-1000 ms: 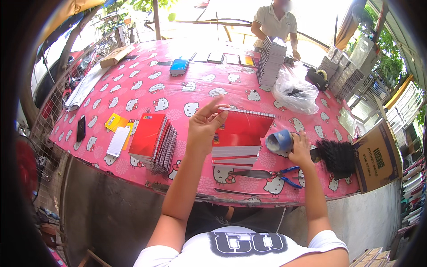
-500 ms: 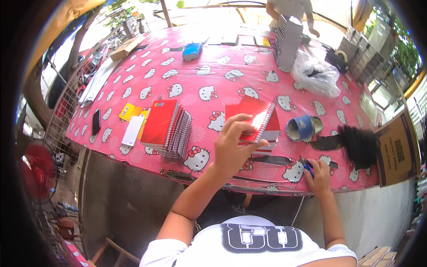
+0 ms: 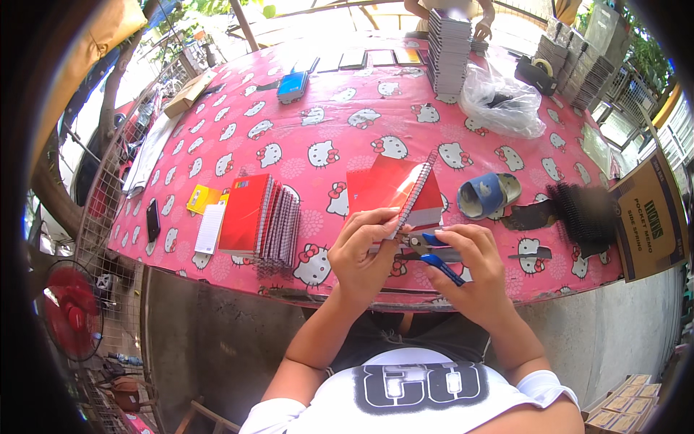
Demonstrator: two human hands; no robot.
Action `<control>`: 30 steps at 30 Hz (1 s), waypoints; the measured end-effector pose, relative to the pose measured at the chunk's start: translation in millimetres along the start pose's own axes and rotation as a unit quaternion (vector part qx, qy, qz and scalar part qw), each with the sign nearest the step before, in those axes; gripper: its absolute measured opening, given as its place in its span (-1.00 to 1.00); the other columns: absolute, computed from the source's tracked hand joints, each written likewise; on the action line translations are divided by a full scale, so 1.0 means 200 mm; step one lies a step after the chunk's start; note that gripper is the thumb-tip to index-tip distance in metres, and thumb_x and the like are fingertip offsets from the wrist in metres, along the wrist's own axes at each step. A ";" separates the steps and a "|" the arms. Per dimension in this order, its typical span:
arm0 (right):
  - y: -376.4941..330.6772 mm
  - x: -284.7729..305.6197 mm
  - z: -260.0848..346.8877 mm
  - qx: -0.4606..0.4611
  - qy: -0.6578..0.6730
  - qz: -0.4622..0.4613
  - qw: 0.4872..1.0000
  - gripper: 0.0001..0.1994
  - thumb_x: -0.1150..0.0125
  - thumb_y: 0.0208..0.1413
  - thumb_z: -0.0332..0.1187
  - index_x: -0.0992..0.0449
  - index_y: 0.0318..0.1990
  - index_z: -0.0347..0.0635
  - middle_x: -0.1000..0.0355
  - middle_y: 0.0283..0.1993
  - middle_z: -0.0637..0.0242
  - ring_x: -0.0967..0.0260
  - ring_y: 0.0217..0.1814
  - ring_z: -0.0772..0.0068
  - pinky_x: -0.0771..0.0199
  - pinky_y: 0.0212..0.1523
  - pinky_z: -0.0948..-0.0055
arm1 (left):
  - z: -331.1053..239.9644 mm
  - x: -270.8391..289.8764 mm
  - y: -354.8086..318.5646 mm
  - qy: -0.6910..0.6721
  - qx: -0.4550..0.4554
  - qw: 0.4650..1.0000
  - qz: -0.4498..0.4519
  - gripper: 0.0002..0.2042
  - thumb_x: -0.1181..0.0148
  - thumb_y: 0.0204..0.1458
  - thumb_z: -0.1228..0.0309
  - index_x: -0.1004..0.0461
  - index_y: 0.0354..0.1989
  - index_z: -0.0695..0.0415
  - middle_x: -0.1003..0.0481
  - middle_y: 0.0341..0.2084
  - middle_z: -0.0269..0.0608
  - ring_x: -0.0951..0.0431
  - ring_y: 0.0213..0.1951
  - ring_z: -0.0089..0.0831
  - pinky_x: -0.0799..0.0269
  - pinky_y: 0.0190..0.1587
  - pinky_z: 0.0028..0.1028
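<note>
My left hand (image 3: 363,254) grips a red spiral notebook (image 3: 396,181) by its near end, tilted above a pile of red notebooks (image 3: 432,201). In my right hand (image 3: 478,266) is a pair of pliers (image 3: 442,269) with blue handles, which are spread apart. The jaws are at the near end of the notebook's wire coil, close to my left fingertips; whether they touch the wire I cannot tell. To the left stands a stack of red spiral notebooks (image 3: 244,214), coils facing right.
Right of the pile lie a blue slide sandal (image 3: 478,199), a black brush (image 3: 578,217) and a cardboard box (image 3: 654,220). A phone (image 3: 152,220) and a white notepad (image 3: 210,228) lie left. Farther off are a plastic bag (image 3: 499,105), a tall notebook stack (image 3: 444,54) and a person (image 3: 481,25).
My right hand has lifted the pliers from the table and brought them left to the notebook's coil. My left hand has lowered slightly, and the notebook's coil now points more upright.
</note>
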State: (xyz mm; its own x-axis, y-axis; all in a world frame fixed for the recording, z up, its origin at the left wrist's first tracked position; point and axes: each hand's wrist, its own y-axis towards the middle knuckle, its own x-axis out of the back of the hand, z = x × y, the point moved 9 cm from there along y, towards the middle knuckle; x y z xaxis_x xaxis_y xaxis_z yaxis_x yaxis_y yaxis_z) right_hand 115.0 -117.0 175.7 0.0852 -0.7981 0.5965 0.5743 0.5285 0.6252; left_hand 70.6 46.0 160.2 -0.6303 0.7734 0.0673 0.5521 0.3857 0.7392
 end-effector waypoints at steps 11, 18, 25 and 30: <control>0.01 0.01 0.00 -0.005 0.070 -0.026 0.997 -0.63 -0.40 -0.13 -0.34 -0.50 -0.13 -0.26 -0.45 -0.24 0.19 -0.44 -0.25 0.26 -0.46 -0.29 0.39 | -0.03 0.02 0.00 0.024 -0.033 0.999 -0.022 -0.77 -0.37 -0.26 0.73 -0.55 -0.39 0.26 -0.57 -0.35 -0.10 -0.58 -0.29 -0.39 -0.53 -0.30 -0.46; -0.09 -0.23 -0.18 -0.260 0.357 0.174 0.880 -0.62 -0.33 -0.01 -0.34 -0.45 -0.03 -0.28 -0.47 -0.17 0.23 -0.43 -0.17 0.34 -0.44 -0.17 0.39 | -0.03 0.03 -0.03 0.004 -0.046 0.999 -0.013 -0.79 -0.30 -0.24 0.78 -0.54 -0.39 0.28 -0.56 -0.32 -0.05 -0.58 -0.29 -0.38 -0.55 -0.27 -0.46; -0.14 -0.21 -0.25 -0.228 0.365 0.106 0.896 -0.61 -0.33 -0.03 -0.39 -0.46 -0.02 -0.25 -0.48 -0.14 0.21 -0.44 -0.10 0.43 -0.40 -0.02 0.44 | -0.06 0.43 0.07 -0.027 -0.021 0.972 -0.234 -0.77 -0.26 -0.06 0.67 -0.29 -0.50 0.15 -0.54 -0.36 -0.06 -0.52 -0.32 -0.51 -0.48 -0.27 -0.52; -0.48 0.05 -0.61 -0.160 -0.109 0.056 0.980 -0.59 -0.37 -0.16 -0.39 -0.47 -0.08 -0.25 -0.40 -0.09 0.10 -0.34 -0.03 0.12 -0.32 0.02 0.21 | 0.23 1.25 -0.05 0.127 0.159 0.900 -0.386 -0.78 -0.21 0.07 0.51 -0.26 -0.51 0.10 -0.49 -0.49 -0.28 -0.47 -0.34 -0.65 -0.42 -0.24 -0.61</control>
State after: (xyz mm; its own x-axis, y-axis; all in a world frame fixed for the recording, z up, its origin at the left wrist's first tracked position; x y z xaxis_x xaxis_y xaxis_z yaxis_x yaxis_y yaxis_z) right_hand 160.5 -211.0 60.7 0.0067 -0.6412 0.7674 0.7999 0.4640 0.3807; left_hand -67.7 258.5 138.5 -0.9753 0.0888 -0.2023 -0.0008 0.9142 0.4053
